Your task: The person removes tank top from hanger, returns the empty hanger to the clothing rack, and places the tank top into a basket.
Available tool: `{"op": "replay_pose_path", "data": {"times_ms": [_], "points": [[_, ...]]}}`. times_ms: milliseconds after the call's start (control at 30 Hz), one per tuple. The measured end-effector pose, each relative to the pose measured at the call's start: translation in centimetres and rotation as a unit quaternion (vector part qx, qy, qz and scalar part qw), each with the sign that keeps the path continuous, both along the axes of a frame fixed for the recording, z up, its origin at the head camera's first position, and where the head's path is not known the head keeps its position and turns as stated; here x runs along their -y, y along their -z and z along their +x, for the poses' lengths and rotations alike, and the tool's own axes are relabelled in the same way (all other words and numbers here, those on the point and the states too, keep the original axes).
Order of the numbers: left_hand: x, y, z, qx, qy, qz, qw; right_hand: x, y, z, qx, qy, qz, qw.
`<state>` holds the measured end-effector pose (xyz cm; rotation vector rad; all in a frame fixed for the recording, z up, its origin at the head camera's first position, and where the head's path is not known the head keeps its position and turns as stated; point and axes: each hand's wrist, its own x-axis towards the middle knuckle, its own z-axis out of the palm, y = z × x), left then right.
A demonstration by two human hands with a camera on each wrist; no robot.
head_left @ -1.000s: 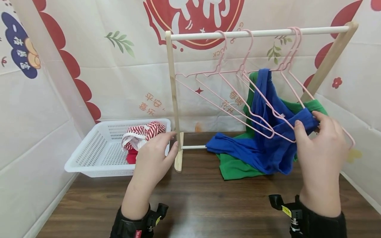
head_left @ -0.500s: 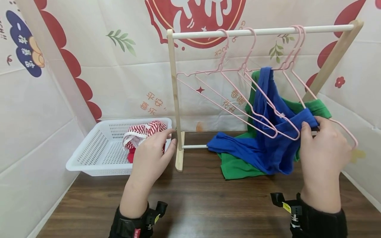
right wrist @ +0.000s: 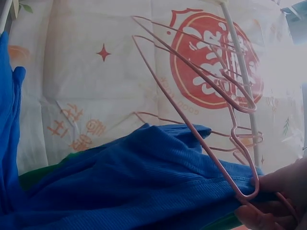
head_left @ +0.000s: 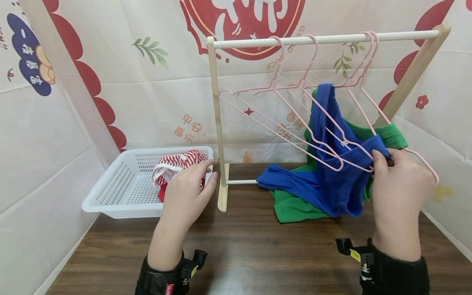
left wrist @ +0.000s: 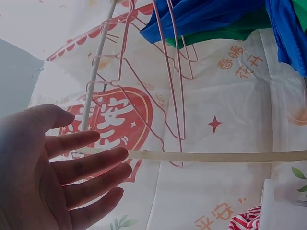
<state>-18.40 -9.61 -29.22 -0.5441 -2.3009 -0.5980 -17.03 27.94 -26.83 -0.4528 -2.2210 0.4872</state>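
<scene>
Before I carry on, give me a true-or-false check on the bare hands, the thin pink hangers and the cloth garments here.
1. The bare right hand pinches the edge of the blue cloth garment. True.
2. Four thin pink hangers hang from the round white rod. True.
3. The bare left hand grips a hanger. False: it holds nothing.
4. The red-and-white striped cloth lies in the white perforated plastic basket. True.
5. The green cloth garment is in the basket. False: it hangs on the rack, behind the blue garment.
</scene>
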Motion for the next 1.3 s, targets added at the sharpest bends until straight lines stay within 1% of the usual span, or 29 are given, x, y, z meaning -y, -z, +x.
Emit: {"op": "replay_pose_path", "data": {"times_ms": [133,200,433,633,833,900,967,1033,1067,1133,1200,1233,1300], "points": [[0.0,0.0,-0.1,-0.003,0.004,0.002,1.0,0.1,0.2,-0.1,-0.045,-0.005,0.016,0.999],[0.1,0.0,-0.1,-0.002,0.004,0.002,1.0,0.2,0.3,-0.2,-0.058,-0.005,0.021,0.998],[0.1,0.1,-0.1,0.001,0.003,0.003,1.0,0.2,0.5,-0.5,-0.068,-0.012,0.01,0.998],[0.1,0.0,-0.1,-0.002,0.004,0.005,1.0,-0.1,0.8,-0.9,-0.097,-0.026,-0.001,0.995],[0.1,0.0,-0.1,-0.001,0.005,0.006,1.0,-0.7,1.0,-1.2,-0.11,-0.029,-0.024,0.993],[0.1,0.0,-0.1,0.0,0.005,0.007,1.0,-0.8,0.9,-1.3,-0.11,-0.032,-0.042,0.993],[0.1,0.0,-0.2,0.0,0.003,0.008,1.0,-0.9,0.8,-1.4,-0.107,-0.034,-0.075,0.991],[0.1,0.0,-0.2,0.001,0.003,0.01,1.0,-1.1,0.8,-1.4,-0.11,-0.042,-0.114,0.986],[0.1,0.0,-0.2,0.002,0.003,0.01,0.9999,-1.2,0.8,-1.4,-0.119,-0.044,-0.124,0.984],[0.1,0.0,-0.2,0.003,0.002,0.01,0.9999,-1.4,0.8,-1.4,-0.147,-0.049,-0.141,0.978],[0.1,-0.1,-0.2,0.004,0.002,0.009,1.0,-1.6,0.7,-1.4,-0.181,-0.059,-0.154,0.969],[0.1,-0.1,-0.3,0.004,0.002,0.008,1.0,-1.7,0.7,-1.5,-0.194,-0.061,-0.155,0.967],[0.1,-0.1,-0.3,0.005,0.002,0.007,1.0,-2.0,0.6,-1.6,-0.21,-0.063,-0.159,0.963]]}}
